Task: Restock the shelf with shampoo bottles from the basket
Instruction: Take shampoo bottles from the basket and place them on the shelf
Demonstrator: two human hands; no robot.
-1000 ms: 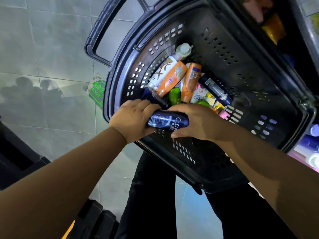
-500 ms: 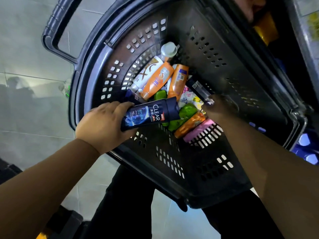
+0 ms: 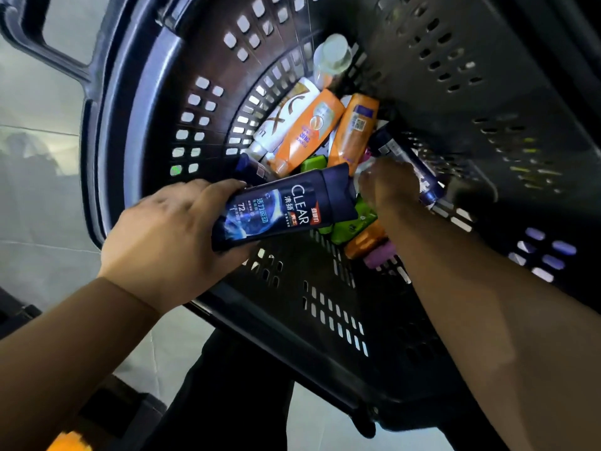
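The left hand [image 3: 169,236] is over the near wall of the basket [image 3: 292,281], with fingers and thumb wrapped round the base end of a dark bottle [image 3: 283,209]. The bottle lies tilted, its cap end pointing toward the basket's middle. The grip takes only that lower end, so a quick lift could let the bottle swing or slip. It would then drop back in, or go over the near rim to the floor [image 3: 42,102].

Deeper in the basket, the right hand [image 3: 388,185] reaches down into the pile. It is blurred, and I cannot tell whether it is spread or pinching anything. Digging there could knock the green bottle [image 3: 351,222] and the orange bottles [image 3: 309,131] loose and shift the whole heap. The basket seems tipped, so a jolt might send bottles sliding toward its far wall. The shelf is out of view, so the dark bottle has yet to reach it.
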